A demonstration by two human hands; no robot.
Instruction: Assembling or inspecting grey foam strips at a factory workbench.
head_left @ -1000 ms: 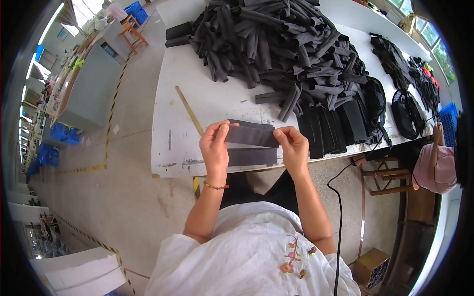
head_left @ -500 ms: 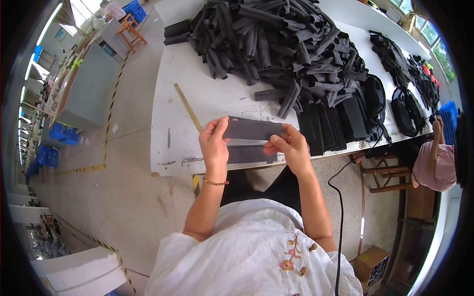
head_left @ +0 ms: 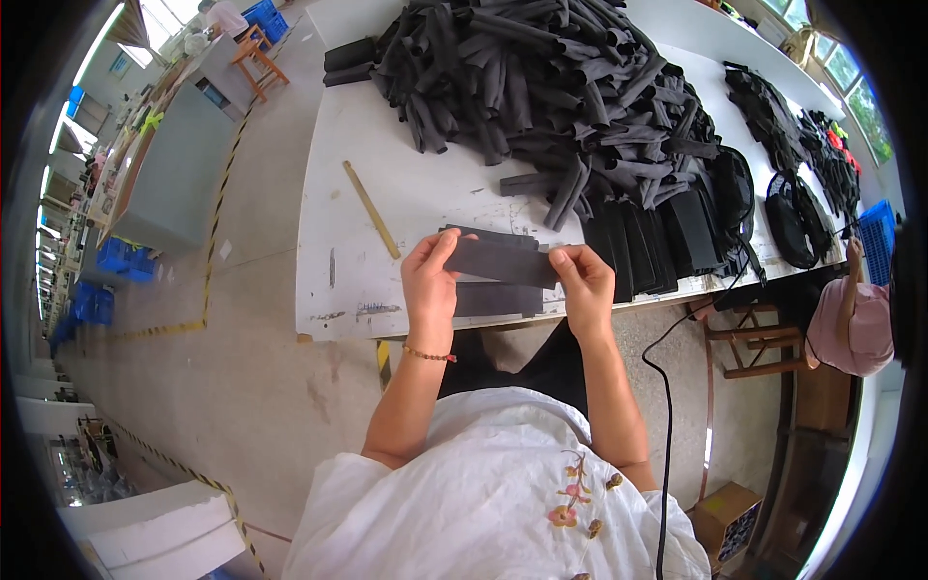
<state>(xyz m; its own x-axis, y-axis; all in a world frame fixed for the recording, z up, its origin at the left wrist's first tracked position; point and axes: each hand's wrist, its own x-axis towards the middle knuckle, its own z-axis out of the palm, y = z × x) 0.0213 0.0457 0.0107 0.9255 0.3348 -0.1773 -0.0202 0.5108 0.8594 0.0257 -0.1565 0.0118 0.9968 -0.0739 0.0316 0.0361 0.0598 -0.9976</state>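
Note:
My left hand (head_left: pixel 429 282) and my right hand (head_left: pixel 582 282) hold the two ends of a flat black foam strip (head_left: pixel 501 261) just above the near edge of a white table (head_left: pixel 416 193). Under it, on the table, lie other flat black strips (head_left: pixel 498 300). A big heap of rolled black foam pieces (head_left: pixel 551 82) covers the far part of the table. A row of stacked black pieces (head_left: pixel 652 237) stands to the right of my right hand.
A thin wooden ruler (head_left: pixel 370 209) lies on the table left of my hands. Black round items (head_left: pixel 793 208) sit at the table's right end. A person in a pink cap (head_left: pixel 855 324) is at the right. A wooden stool (head_left: pixel 749 338) and a black cable (head_left: pixel 667 425) are below.
Both hands stay on the strip. My right hand has shifted slightly along its right end; the strip has tilted a little.

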